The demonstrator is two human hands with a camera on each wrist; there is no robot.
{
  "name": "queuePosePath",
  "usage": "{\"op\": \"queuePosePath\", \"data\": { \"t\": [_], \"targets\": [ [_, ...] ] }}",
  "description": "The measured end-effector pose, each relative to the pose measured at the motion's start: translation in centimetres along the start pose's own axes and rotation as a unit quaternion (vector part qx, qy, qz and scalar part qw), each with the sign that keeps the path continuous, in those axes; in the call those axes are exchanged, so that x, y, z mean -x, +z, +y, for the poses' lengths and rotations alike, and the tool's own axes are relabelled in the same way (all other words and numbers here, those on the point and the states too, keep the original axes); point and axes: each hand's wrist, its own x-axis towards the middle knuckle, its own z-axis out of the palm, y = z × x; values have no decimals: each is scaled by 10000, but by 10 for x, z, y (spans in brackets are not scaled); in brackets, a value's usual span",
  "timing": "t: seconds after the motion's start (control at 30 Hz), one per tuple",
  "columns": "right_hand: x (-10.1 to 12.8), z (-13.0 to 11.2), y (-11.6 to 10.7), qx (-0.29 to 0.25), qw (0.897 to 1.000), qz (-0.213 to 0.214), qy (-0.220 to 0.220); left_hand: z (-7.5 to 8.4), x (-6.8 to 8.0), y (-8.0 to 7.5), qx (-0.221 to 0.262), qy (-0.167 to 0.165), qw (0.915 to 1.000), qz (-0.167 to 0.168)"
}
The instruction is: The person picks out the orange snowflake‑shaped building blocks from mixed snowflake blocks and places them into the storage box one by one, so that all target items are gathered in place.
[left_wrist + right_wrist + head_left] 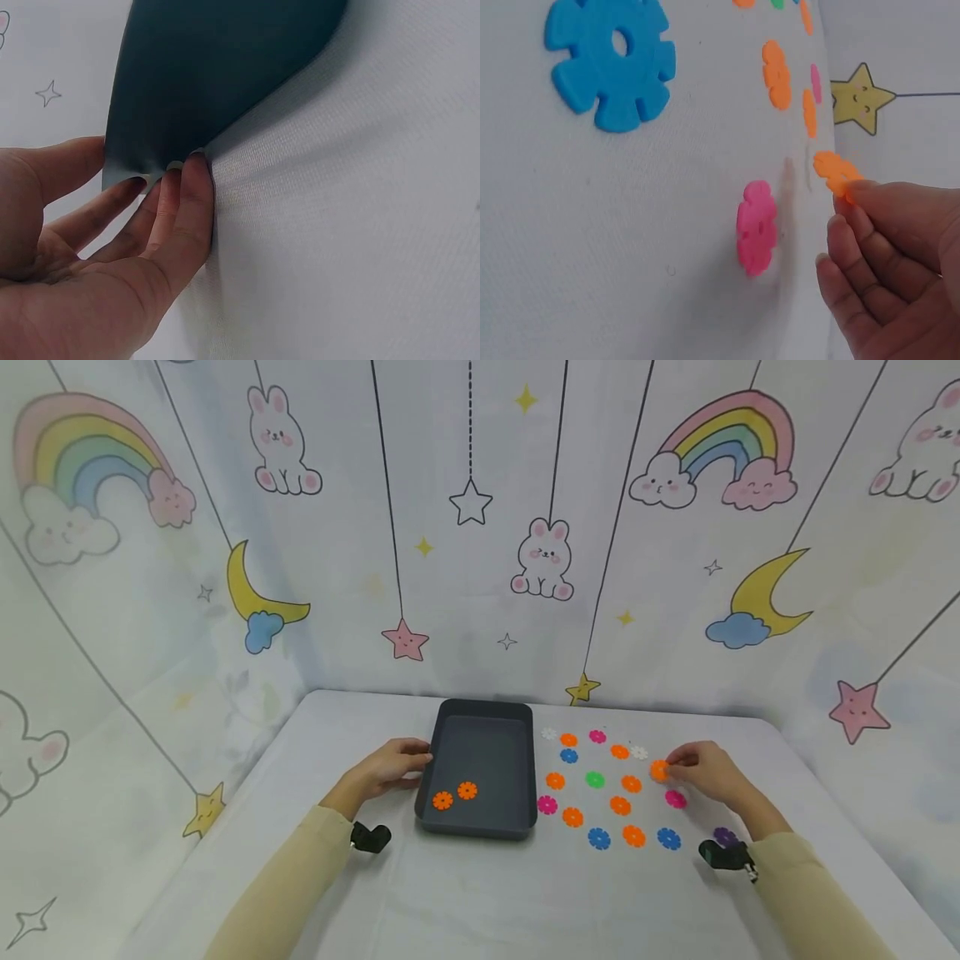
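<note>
Nearby, pink disc (756, 226), blue disc (611, 56).

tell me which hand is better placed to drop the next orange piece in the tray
Probably the right hand: it already pinches an orange piece among the scattered pieces. The left hand rests against the tray and holds its side.

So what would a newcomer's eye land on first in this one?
Probably the scatter of bright plastic flower-shaped discs on the white table, right of the dark grey rectangular tray. The right hand pinches an orange flower disc; the left hand touches the tray's left edge, two orange discs inside.
</note>
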Motion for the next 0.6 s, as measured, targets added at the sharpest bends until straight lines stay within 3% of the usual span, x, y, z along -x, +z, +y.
{"op": "queuePosePath", "data": {
  "t": [0.3, 0.6],
  "targets": [
    [4, -28, 5, -369, 9987, 113, -342, -1, 2, 0, -41, 7, 10000, -1],
    [1, -73, 15, -714, 9960, -13, -541, 0, 0, 0, -71, 40, 10000, -28]
  ]
}}
